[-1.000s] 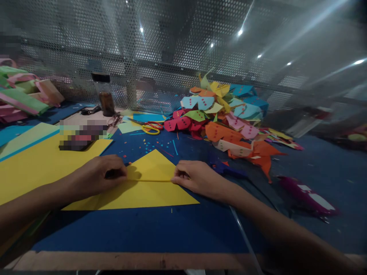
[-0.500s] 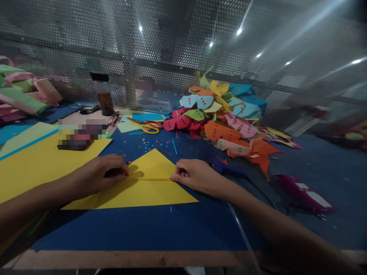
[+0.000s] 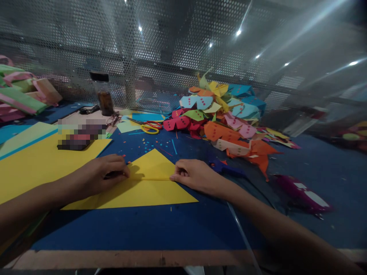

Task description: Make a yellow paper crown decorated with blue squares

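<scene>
A folded triangle of yellow paper [image 3: 149, 193] lies on the blue table top, its point facing away from me. A raised crease runs across its middle. My left hand [image 3: 110, 172] pinches the crease's left end, with fingers curled and thumb low. At the right end, my right hand [image 3: 195, 175] is closed on the same fold between thumb and bent fingers. Both hands rest low, close to the table. Beyond the paper's tip lie small coloured paper scraps [image 3: 155, 144] and scissors [image 3: 150, 129] with yellow and red handles.
Folded coloured paper shapes [image 3: 226, 133] form a pile at the back right. Large yellow sheets [image 3: 34, 168] lie on the left, a partly blurred-out dark object [image 3: 77, 143] on them. A bottle [image 3: 104, 95] stands behind. A purple glue gun [image 3: 223, 167] and magenta pouch [image 3: 304, 194] lie right.
My left hand has shifted very slightly at the crease. The right hand and the yellow paper look the same as before.
</scene>
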Tool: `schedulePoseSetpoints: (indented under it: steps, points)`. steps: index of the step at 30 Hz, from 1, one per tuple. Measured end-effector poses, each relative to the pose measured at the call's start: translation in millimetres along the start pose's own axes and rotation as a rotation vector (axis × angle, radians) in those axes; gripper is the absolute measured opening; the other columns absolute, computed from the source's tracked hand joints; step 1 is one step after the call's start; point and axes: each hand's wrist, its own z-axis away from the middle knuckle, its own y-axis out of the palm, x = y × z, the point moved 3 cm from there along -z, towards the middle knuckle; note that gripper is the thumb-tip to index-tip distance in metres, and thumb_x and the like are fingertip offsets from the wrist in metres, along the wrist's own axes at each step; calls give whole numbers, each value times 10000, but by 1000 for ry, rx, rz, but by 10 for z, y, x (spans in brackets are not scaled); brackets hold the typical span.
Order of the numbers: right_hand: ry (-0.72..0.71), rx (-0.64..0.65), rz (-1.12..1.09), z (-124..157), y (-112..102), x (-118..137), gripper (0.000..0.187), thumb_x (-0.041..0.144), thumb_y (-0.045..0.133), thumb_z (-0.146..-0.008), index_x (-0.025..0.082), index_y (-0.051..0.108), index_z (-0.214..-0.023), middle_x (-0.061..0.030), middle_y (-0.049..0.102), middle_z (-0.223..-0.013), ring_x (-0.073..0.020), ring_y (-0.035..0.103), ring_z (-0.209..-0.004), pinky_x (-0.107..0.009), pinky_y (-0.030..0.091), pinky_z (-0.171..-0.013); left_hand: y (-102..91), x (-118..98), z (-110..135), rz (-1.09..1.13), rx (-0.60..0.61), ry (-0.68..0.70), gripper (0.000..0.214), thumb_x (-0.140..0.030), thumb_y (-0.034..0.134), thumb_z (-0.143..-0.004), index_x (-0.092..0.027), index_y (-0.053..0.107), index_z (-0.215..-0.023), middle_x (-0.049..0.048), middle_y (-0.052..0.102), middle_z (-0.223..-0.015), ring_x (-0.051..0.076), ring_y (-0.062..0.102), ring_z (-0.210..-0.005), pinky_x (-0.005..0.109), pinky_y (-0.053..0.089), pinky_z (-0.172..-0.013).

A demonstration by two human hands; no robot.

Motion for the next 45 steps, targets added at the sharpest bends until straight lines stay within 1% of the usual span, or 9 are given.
schedulePoseSetpoints:
  steps: [7, 17, 20, 24, 28, 36, 40, 43, 45]
  points:
    - [16, 13, -19, -9, 8, -19, 219, 337, 747, -964, 177, 669, -835, -4, 688, -792, -148, 616, -721, -257, 315, -627, 0, -34, -12, 27, -10, 8, 247, -205, 495, -1058, -227, 710, -938, 27, 679, -908, 170, 664, -845, 252, 506, -765]
    - [9, 12, -38, -8, 4, -16, 206, 316, 732, -962, 178, 669, -822, -9, 694, -797, -150, 608, -716, -264, 319, -627, 7, -30, -5, 62, 11, -21, 248, -178, 500, -1058, -225, 732, -984, 47, 688, -967, 178, 682, -893, 276, 515, -775]
    - [-5, 10, -37, -13, 8, -24, 212, 320, 728, -966, 177, 668, -821, -9, 693, -797, -152, 608, -721, -263, 328, -637, 19, -31, -2, 64, 6, 4, 268, -171, 490, -1065, -231, 749, -1034, 48, 695, -989, 175, 687, -911, 269, 518, -788]
    - [-8, 9, -34, -12, 5, -23, 206, 316, 725, -967, 176, 667, -827, -9, 690, -795, -153, 611, -720, -261, 332, -637, 25, -42, 7, 13, -12, 50, 325, -197, 458, -1091, -253, 777, -1100, 54, 715, -998, 179, 692, -904, 274, 522, -783]
    - [-8, 11, -37, -9, -2, -17, 206, 319, 719, -967, 178, 661, -829, -14, 694, -810, -157, 615, -726, -261, 335, -637, 26, -42, 18, -36, -4, 56, 365, -205, 426, -1105, -250, 788, -1096, 75, 736, -1036, 201, 708, -962, 305, 539, -822]
    - [-7, 16, -25, -15, 4, -26, 212, 317, 719, -967, 181, 658, -816, -10, 689, -792, -155, 609, -718, -261, 327, -631, 71, -25, 20, -135, -6, 113, 443, -207, 362, -1123, -248, 802, -1079, 86, 742, -1042, 195, 713, -940, 297, 543, -800]
    - [0, 19, -28, -14, 4, -28, 220, 330, 718, -968, 180, 659, -818, -7, 689, -782, -155, 613, -711, -262, 328, -632, 60, -60, 22, -182, 12, 108, 440, -111, 387, -1071, -268, 798, -1092, 72, 732, -1020, 203, 688, -934, 313, 534, -814]
    - [-6, 22, -23, -17, 6, -28, 214, 326, 712, -972, 179, 664, -825, -11, 696, -794, -157, 620, -724, -261, 329, -633, 30, -149, 26, -245, 38, 134, 457, -9, 433, -977, -265, 771, -1145, 75, 731, -1048, 225, 656, -960, 349, 528, -855]
    - [-9, 21, -22, -20, 5, -27, 212, 322, 712, -971, 178, 664, -823, -13, 699, -798, -158, 620, -727, -261, 331, -633, 21, -228, 29, -305, 51, 150, 462, 23, 443, -949, -247, 743, -1173, 85, 730, -1091, 238, 640, -981, 367, 519, -867]
